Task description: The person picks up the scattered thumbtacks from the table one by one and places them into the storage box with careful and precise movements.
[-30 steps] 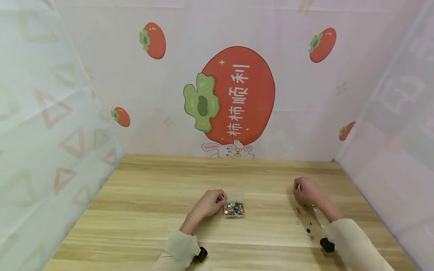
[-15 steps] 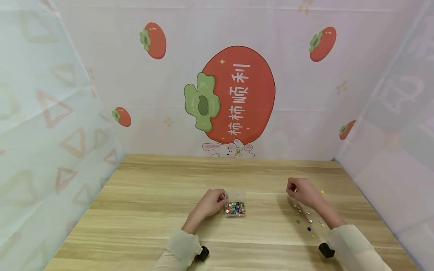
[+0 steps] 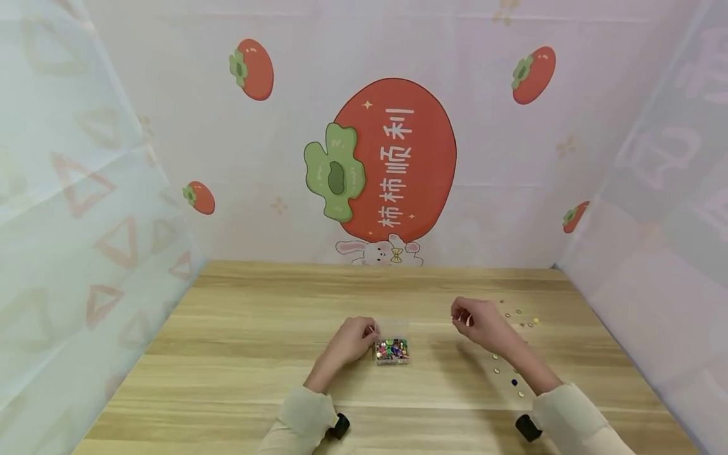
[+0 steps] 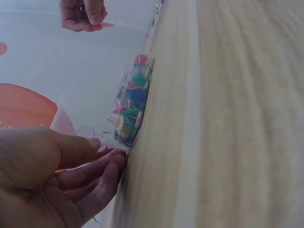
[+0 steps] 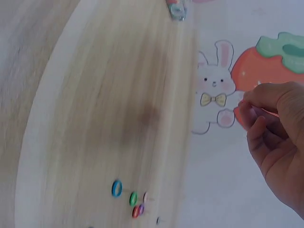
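Right hand (image 3: 474, 321) moved toward pin box (image 3: 392, 344).

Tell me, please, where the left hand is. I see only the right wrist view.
Observer: The left hand holds the left end of the box.
Operator: What is inside the box?
Observer: Coloured pushpins; they show through its clear wall in the left wrist view.
Operator: Is my right hand above the box?
Observer: No. The right hand is to the right of the box, apart from it, and it pinches a pink pin.
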Demonstrator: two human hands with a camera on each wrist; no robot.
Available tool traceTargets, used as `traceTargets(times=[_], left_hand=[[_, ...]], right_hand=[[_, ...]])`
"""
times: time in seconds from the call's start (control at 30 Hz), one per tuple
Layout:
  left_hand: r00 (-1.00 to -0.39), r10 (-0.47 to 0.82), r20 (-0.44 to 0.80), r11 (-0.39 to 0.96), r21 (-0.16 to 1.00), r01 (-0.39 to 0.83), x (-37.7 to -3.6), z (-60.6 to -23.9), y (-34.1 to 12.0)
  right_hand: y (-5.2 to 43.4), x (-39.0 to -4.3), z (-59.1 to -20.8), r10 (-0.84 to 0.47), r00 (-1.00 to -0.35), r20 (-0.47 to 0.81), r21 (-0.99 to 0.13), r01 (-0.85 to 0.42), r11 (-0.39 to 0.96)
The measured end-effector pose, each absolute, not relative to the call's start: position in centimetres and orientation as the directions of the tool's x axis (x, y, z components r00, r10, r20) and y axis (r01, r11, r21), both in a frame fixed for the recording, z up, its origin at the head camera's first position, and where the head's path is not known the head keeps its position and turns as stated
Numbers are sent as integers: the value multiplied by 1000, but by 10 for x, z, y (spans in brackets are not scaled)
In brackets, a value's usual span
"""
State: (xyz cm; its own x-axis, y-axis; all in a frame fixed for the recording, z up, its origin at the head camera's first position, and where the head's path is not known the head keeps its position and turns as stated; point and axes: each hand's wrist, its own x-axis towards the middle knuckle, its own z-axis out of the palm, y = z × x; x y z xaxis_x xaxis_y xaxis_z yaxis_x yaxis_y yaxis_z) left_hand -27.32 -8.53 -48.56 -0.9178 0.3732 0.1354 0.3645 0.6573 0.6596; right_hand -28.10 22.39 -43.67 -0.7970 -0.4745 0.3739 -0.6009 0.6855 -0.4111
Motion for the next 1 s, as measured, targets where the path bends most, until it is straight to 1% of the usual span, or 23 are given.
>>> traceTargets(times=[0.2, 0.3, 0.47, 0.73, 0.9, 1.0], left_hand=[[-918, 374, 132, 674, 642, 367, -277, -484, -85], [-916, 378, 134, 674, 639, 371, -278, -483, -84], [-919, 371, 132, 670, 647, 364, -278, -481, -83], [-934, 338, 116, 670, 667, 326, -276, -477, -80], [-937, 329, 119, 665, 675, 319, -273, -476, -78], [-939, 321, 121, 665, 678, 315, -272, -475, -78]], right_hand=[[205, -274, -434, -517, -756, 401, -398, -652, 645], [197, -271, -433, -538, -747, 391, -391, -664, 637], [185, -269, -435, -556, -752, 353, -402, -659, 636], [172, -271, -443, -579, -734, 355, -402, -679, 614], [166, -271, -447, -587, -735, 340, -427, -677, 600], [160, -271, -450, -603, -724, 335, -440, -686, 579]])
